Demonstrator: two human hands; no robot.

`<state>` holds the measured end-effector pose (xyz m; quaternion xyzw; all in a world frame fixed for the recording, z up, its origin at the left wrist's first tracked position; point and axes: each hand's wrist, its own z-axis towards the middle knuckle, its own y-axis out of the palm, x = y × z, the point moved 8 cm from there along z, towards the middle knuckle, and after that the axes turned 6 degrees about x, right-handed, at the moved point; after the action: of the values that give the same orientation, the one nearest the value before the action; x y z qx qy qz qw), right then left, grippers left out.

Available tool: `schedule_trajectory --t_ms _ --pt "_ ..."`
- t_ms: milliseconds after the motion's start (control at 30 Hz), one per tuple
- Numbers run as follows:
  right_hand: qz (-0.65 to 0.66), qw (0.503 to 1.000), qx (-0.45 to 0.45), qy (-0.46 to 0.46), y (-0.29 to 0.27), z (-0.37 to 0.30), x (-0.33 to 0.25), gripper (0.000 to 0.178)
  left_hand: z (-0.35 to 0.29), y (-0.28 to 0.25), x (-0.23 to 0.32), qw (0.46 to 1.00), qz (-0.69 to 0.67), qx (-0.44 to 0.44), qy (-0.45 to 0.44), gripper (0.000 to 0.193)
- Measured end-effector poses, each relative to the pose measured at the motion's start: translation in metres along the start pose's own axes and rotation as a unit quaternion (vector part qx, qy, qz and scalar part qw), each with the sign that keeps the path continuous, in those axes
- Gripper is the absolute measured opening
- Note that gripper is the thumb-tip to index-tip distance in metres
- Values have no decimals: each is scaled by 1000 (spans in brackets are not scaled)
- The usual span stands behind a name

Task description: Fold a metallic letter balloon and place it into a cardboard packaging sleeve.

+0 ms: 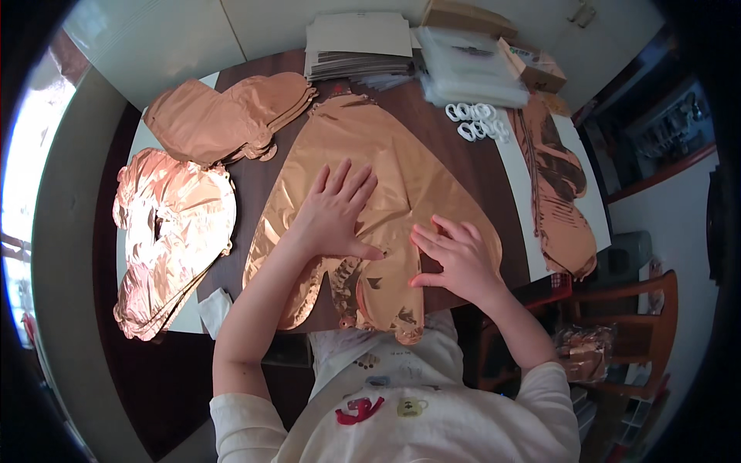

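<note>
A large flat copper-coloured foil balloon (386, 150) lies on the dark wooden table before me, its lower end hanging in folds over the near edge. My left hand (333, 212) rests on its middle with the fingers spread. To the right of that, my right hand (457, 258) is at the foil's lower right part, fingers apart and thumb pointing left. Neither hand grips anything. Creases run across the foil between the hands, and part of its lower end is folded and shiny.
Stacked foil balloons (224, 119) lie at the back left, more crumpled foil balloons (174, 224) at the left, and others (563, 193) along the right. At the back stand grey cards (359, 38), clear plastic bags (471, 65) and white rings (475, 119). A wooden chair (656, 332) is at lower right.
</note>
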<state>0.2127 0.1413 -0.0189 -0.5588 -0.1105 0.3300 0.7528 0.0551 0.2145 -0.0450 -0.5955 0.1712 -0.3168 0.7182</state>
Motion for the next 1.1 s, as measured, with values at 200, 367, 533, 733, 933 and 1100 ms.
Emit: schedule_trajectory --t_ms 200,367,533,733,933,1100 --pt "35 998 -43 -1 3 1 11 69 0 -4 1 1000 5 -2 0 120" --pt "-42 993 -109 25 20 -18 26 68 0 -1 4 1000 1 -16 -9 119" --pt "-39 994 -102 15 17 -19 27 64 -4 0 6 1000 8 -15 -26 119" --pt "-43 995 -93 11 9 -26 30 61 -9 0 6 999 3 -19 -49 120" --pt "-45 996 -63 52 -5 -36 50 60 -11 -1 6 998 5 -34 -52 121" --pt "-18 971 71 226 -45 -51 79 58 -8 0 6 998 5 -39 -50 121"
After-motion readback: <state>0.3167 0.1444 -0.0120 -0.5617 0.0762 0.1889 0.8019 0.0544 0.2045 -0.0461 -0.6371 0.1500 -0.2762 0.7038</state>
